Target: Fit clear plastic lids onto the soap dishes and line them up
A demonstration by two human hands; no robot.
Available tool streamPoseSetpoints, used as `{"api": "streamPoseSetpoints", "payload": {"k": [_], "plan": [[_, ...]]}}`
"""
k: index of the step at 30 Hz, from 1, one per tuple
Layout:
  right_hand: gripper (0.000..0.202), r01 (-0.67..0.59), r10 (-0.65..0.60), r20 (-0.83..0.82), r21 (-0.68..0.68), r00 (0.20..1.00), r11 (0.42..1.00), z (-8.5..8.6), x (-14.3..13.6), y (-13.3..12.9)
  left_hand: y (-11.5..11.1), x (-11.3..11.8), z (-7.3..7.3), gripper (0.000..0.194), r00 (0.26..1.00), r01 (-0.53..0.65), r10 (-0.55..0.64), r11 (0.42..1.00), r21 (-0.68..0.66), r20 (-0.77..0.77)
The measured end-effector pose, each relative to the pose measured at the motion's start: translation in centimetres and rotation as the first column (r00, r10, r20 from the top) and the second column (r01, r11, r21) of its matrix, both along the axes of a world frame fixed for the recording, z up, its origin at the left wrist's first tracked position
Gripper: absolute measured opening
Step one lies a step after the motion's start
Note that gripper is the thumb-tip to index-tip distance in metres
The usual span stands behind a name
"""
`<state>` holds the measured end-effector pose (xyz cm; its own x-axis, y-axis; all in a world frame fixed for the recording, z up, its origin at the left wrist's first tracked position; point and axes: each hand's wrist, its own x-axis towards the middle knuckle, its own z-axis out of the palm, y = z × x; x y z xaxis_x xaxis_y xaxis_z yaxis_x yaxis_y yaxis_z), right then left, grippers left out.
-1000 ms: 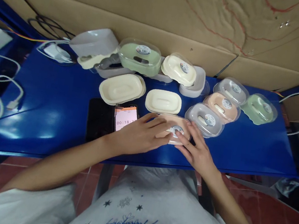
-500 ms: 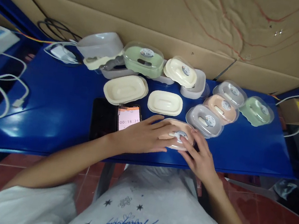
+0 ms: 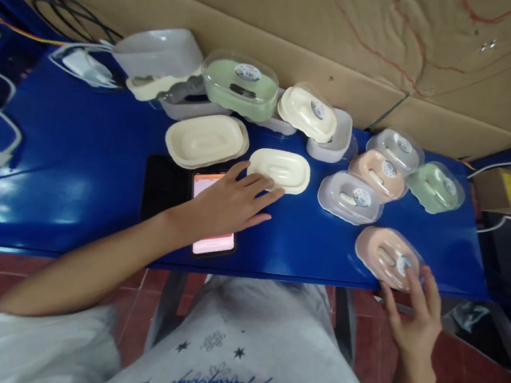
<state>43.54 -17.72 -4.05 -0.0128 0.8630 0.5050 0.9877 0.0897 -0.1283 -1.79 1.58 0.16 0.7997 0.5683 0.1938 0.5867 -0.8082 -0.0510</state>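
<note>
My right hand [image 3: 416, 315] grips the right end of a peach lidded box [image 3: 384, 255] near the table's front edge. Its thumb is at the near side and its fingers lie over the clear lid. The box has a pale handle-like piece and a round label. My left hand [image 3: 234, 204] is open above the phone [image 3: 213, 246], fingers spread, with the fingertips at the near-left edge of a cream oval dish [image 3: 287, 169]. Whether they touch the dish I cannot tell. More cream dishes [image 3: 205, 140] lie stacked to the left.
Lidded boxes in grey [image 3: 352, 199], peach [image 3: 376, 173] and green [image 3: 434, 186] stand at the right. Along the cardboard back wall [image 3: 260, 21] are a green lidded box [image 3: 239, 88], a cream one [image 3: 307, 113] and a grey tub [image 3: 160, 54]. White cables [image 3: 10, 144] lie left.
My right hand has carried the peach box rightward along the table's front edge. My left hand has let go of it and moved left and up to the cream dish. The view has shifted slightly.
</note>
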Motion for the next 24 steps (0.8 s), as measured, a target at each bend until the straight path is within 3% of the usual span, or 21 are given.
{"api": "streamPoseSetpoints", "payload": {"k": [3,7,10,13,16,18,21,24], "plan": [[0.069,0.149,-0.149,-0.042,-0.007,0.988,0.989,0.2,1.5,1.2,-0.3,0.2,0.0,0.04,0.999,0.038,-0.038,0.999,-0.019,0.011],[0.073,0.182,-0.182,0.021,-0.002,0.983,0.983,0.5,2.4,4.7,-0.6,0.7,-0.2,0.038,0.994,0.103,-0.1,0.992,-0.067,0.04],[0.071,0.194,-0.202,0.09,0.092,0.975,0.977,1.8,1.0,7.9,-0.9,1.1,-0.3,0.034,0.99,0.133,-0.129,0.988,-0.074,0.051],[0.057,0.045,-0.044,-0.01,0.196,0.999,0.98,4.1,-3.0,11.5,-1.0,1.3,-0.2,0.031,0.986,0.159,-0.156,0.986,-0.057,0.059],[0.039,-0.253,0.254,-0.005,0.053,0.967,0.966,6.8,-8.1,15.3,-0.9,1.2,-0.2,0.033,0.984,0.169,-0.166,0.985,-0.042,0.06],[0.036,-0.366,0.367,0.047,-0.036,0.929,0.93,8.3,-11.2,18.2,-0.8,1.0,-0.3,0.035,0.987,0.147,-0.144,0.989,-0.027,0.076],[0.037,-0.425,0.442,0.114,-0.145,0.89,0.893,9.2,-14.0,22.8,-0.3,0.7,-0.4,0.034,0.991,0.09,-0.091,0.996,0.006,0.101],[0.037,-0.426,0.48,0.195,-0.26,0.855,0.866,8.7,-14.9,27.1,0.0,0.5,-0.5,0.033,0.994,0.054,-0.055,0.998,0.016,0.096]]}}
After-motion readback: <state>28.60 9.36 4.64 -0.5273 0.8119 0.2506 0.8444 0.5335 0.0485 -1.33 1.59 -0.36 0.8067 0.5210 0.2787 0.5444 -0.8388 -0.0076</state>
